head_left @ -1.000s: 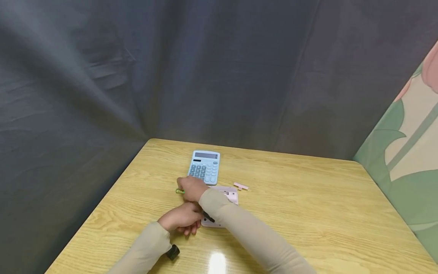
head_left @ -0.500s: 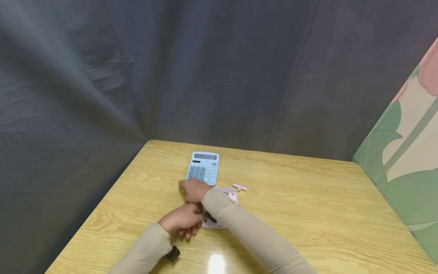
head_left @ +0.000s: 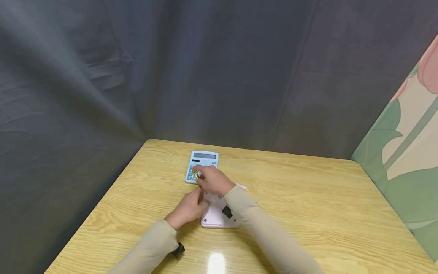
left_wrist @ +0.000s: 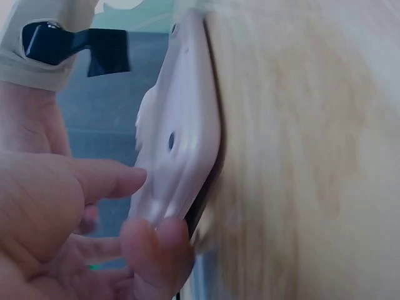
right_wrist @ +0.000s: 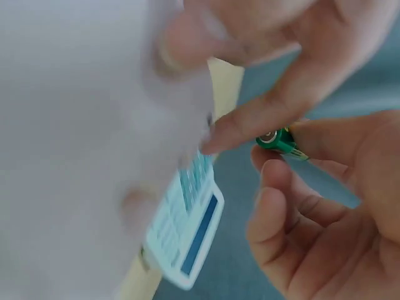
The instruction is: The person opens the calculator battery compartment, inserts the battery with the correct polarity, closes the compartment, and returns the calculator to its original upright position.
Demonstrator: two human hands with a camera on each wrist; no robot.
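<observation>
A pink calculator (head_left: pixel 215 215) lies face down on the table, its back with screw holes upward. At its left edge my left hand (head_left: pixel 187 210) steadies it; in the left wrist view the thumb meets the back and the fingertips bend at the rim. Just above the calculator's far end, my right hand (head_left: pixel 215 180) pinches a small green battery (right_wrist: pixel 275 142) between thumb and finger. In the head view the battery overlaps the keys of a light blue calculator (head_left: pixel 205 156), which lies face up behind. The right hand hides the pink calculator's far end.
A pink battery cover (head_left: pixel 242 186) lies right of the pink calculator, partly hidden by the right forearm. The wooden table (head_left: pixel 308 213) has a dark curtain (head_left: pixel 222 76) along its back and left sides. A flowered cloth (head_left: pixel 410 152) hangs at right.
My right hand has lifted off the left hand and moved right and away, turning the battery upward. The left hand has slid forward along the pink calculator's edge, and the wrists are uncrossed.
</observation>
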